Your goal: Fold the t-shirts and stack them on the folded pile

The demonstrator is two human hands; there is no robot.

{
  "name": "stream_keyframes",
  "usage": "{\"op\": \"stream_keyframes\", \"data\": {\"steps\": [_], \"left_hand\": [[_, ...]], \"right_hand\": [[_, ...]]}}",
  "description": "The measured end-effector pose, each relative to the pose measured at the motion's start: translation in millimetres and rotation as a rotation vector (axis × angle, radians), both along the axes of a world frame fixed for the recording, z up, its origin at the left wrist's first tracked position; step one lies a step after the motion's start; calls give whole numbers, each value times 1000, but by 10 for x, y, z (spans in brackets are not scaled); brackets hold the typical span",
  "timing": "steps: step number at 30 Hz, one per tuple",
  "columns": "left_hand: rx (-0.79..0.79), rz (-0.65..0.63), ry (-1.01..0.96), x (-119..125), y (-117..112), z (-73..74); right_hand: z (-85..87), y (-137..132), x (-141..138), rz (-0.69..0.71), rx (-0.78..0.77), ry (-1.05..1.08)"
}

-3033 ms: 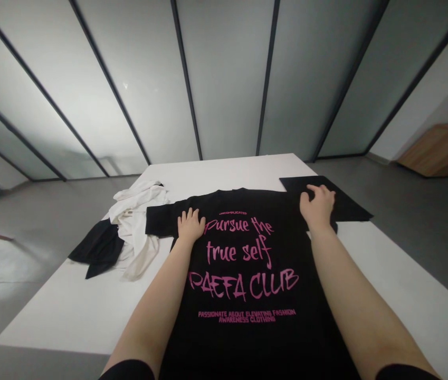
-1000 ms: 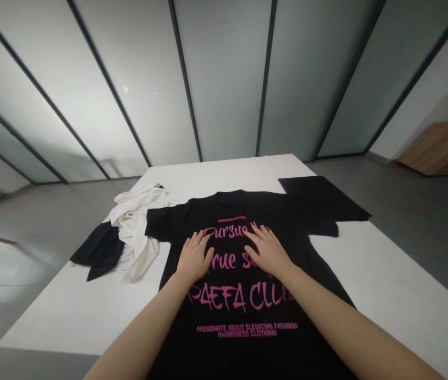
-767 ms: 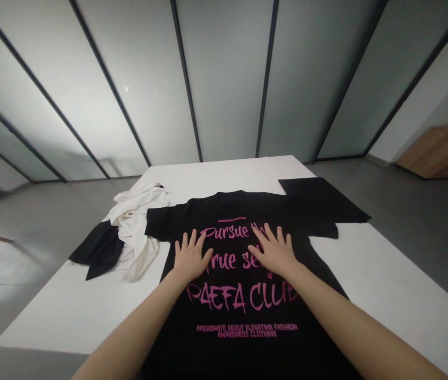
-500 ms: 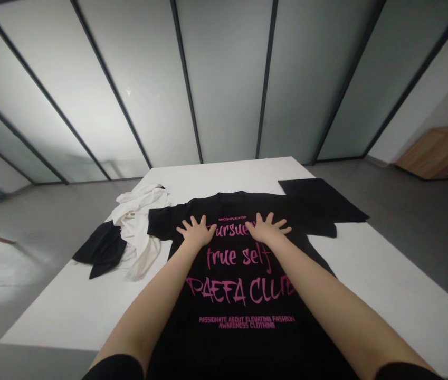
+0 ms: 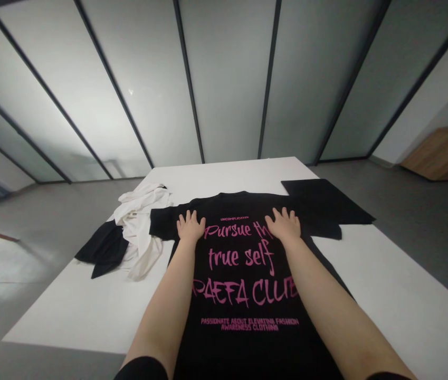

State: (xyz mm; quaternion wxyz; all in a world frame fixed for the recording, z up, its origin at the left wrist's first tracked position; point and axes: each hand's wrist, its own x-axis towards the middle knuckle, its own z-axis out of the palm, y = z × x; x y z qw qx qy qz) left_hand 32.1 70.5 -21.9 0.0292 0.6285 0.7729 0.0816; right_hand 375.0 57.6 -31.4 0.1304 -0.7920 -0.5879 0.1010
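A black T-shirt with pink lettering lies spread out, its collar toward the far side and its sleeves stretched to either side. On its upper left part, beside the first large line of print, my left hand rests palm down with fingers apart. My right hand lies on the upper right part, covering the end of that same line, its fingers also spread. Neither hand grips the cloth. The hem runs out of view at the bottom.
The shirt is on a white table. Crumpled white clothing and a black garment lie at the left. A flat black cloth sits at the right by the sleeve. Frosted panels stand behind; a wooden cabinet is far right.
My hands have slid farther apart across the shirt, the right one moving right and the left one slightly left. More of the first large line of print shows between them.
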Motion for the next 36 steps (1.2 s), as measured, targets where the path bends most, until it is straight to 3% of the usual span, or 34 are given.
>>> {"op": "stream_keyframes", "data": {"steps": [4, 8, 12, 15, 17, 21, 27, 32, 36], "left_hand": [[5, 94, -21, -205, 46, 40], [23, 131, -34, -173, 59, 58], [156, 54, -15, 33, 48, 62], [133, -83, -34, 173, 56, 25], [77, -86, -71, 190, 80, -3], [56, 95, -176, -29, 152, 33], [47, 267, -247, -594, 176, 259], [361, 463, -161, -752, 130, 382], [199, 592, -193, -823, 97, 424]], "right_hand": [[-59, 80, 115, -20, 177, 31], [-74, 112, -17, 249, 357, 153], [-95, 108, -255, 517, 277, 186], [-114, 96, -363, 547, 171, 110], [-117, 97, -378, 529, 134, 96], [-108, 111, -349, 461, 117, 117], [-111, 124, -344, 440, 150, 142], [-106, 128, -342, 423, 171, 154], [-101, 122, -340, 426, 186, 164]]}}
